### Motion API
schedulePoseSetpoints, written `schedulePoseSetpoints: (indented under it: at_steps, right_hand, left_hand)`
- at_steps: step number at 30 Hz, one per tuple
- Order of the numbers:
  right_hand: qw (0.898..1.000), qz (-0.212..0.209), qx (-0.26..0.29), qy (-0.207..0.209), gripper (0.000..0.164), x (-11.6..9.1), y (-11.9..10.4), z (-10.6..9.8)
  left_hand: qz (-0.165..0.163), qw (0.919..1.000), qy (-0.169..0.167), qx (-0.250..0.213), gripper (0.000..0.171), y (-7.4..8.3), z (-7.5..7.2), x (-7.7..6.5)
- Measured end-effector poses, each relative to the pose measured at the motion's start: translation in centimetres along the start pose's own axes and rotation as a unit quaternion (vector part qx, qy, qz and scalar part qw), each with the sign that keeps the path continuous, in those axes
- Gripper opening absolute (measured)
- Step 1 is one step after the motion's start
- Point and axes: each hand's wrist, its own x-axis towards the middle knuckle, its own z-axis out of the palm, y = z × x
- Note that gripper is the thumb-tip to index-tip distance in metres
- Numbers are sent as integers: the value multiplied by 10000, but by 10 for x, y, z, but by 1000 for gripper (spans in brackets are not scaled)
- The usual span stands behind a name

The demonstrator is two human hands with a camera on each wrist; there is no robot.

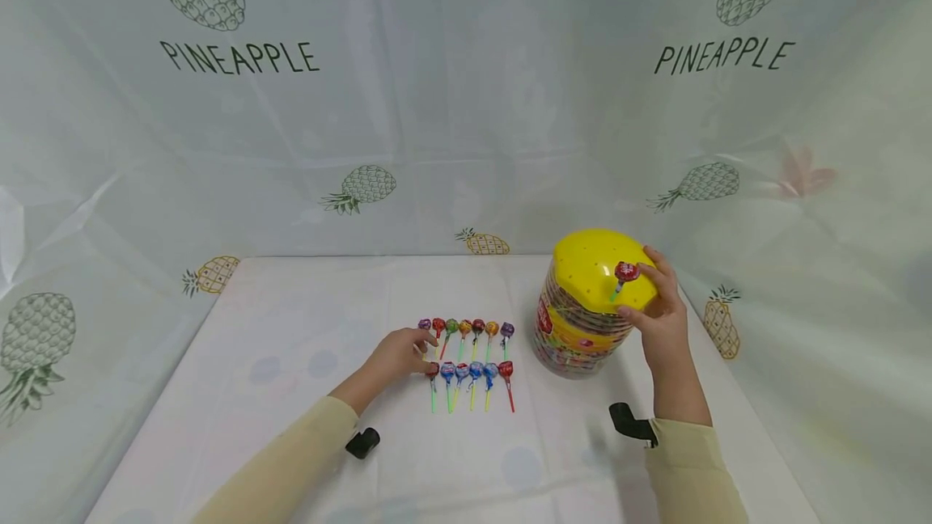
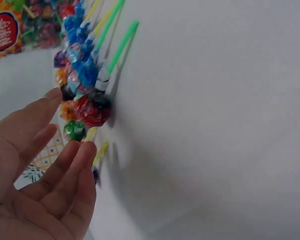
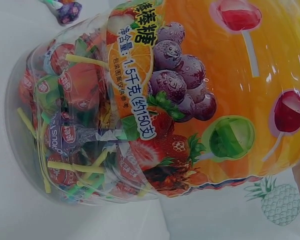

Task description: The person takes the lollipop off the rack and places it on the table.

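Note:
Two rows of wrapped lollipops lie on the table, an upper row (image 1: 465, 328) and a lower row (image 1: 476, 370). My left hand (image 1: 399, 354) reaches over their left end, fingers apart. In the left wrist view its fingertips are beside a red lollipop (image 2: 92, 109) and a green one (image 2: 75, 130); contact is unclear. To the right stands a clear candy jar (image 1: 585, 344) with a yellow lid (image 1: 593, 253). A red lollipop with a green stick (image 1: 626, 271) shows against the lid. My right hand (image 1: 664, 310) is at the lid's right side, a fingertip at that candy, thumb apart from it.
The white table (image 1: 291, 411) meets a pineapple-print curtain (image 1: 466, 103) at the back and sides. More lollipops (image 3: 80, 85) fill the jar behind its clear wall. Black wrist cameras (image 1: 362, 443) sit by both sleeves.

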Motion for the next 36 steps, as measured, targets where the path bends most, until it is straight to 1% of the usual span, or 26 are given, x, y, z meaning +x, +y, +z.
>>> schedulePoseSetpoints:
  at_steps: [3,7,16,21,26,28,30,33,36]
  right_hand:
    - [10000,17,-27,11,53,0,0,0]
    - [10000,43,-60,41,52,1,-1,1]
    - [9999,92,-57,29,53,0,0,1]
    - [9999,91,-45,22,53,0,0,0]
    - [10000,61,3,11,53,-1,0,0]
    - [10000,44,17,-5,53,-1,0,0]
    - [10000,29,11,-10,53,-1,0,0]
    - [10000,6,-8,-10,52,-1,-1,0]
    - [10000,-8,1,-29,52,-1,0,0]
  left_hand:
    - [194,9995,-119,202,38,-1,5,-3]
    - [326,9994,-88,122,34,-2,11,-5]
    - [380,9990,201,83,19,-5,20,-6]
    - [327,9991,262,-4,18,-7,22,-7]
    - [367,9990,270,-40,25,-8,18,-8]
    - [340,9990,285,-52,29,-5,13,-8]
    - [420,9986,331,-20,33,4,4,-6]
    - [591,9973,422,-41,37,26,-11,-3]
    - [914,9944,526,-110,38,51,-26,1]
